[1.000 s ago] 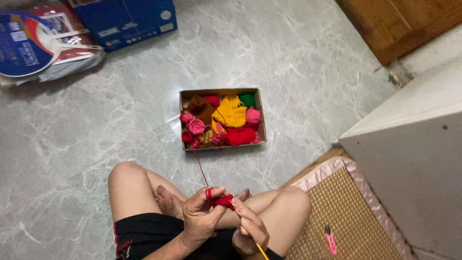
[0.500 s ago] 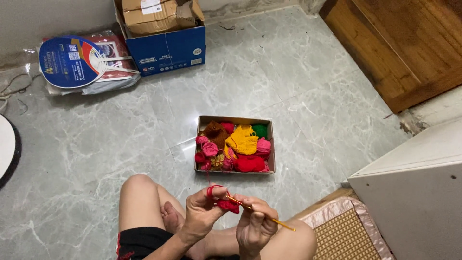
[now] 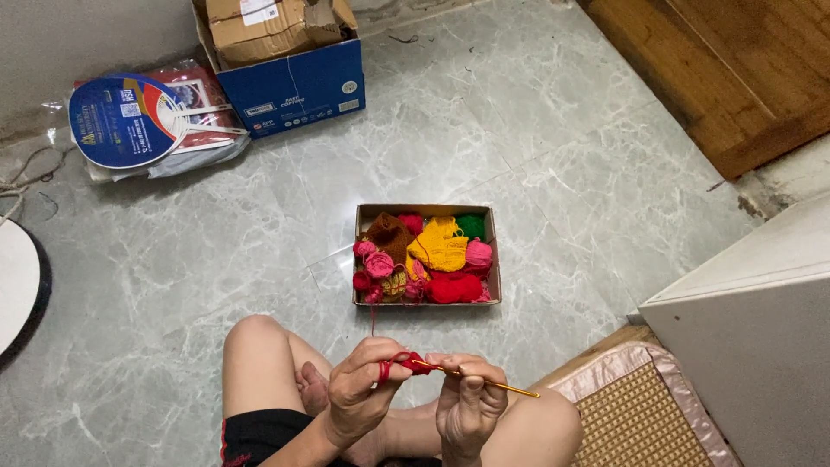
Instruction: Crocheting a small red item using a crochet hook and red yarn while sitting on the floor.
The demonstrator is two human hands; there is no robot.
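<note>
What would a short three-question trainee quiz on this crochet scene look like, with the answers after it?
1. True or false: the right hand holds a crochet hook.
2. What colour yarn is wound around the left hand? A blue, B red, C green.
3. Where does the yarn box sit?

Key: 1 true. 2 B. 3 On the marble floor, in front of the knees.

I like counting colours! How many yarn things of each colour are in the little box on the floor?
In the cardboard box, as far as the jumble lets me tell:
Pink flowers and ball: 4
Red pieces: 2
Yellow piece: 1
Brown piece: 1
Green ball: 1
Total: 9
</note>
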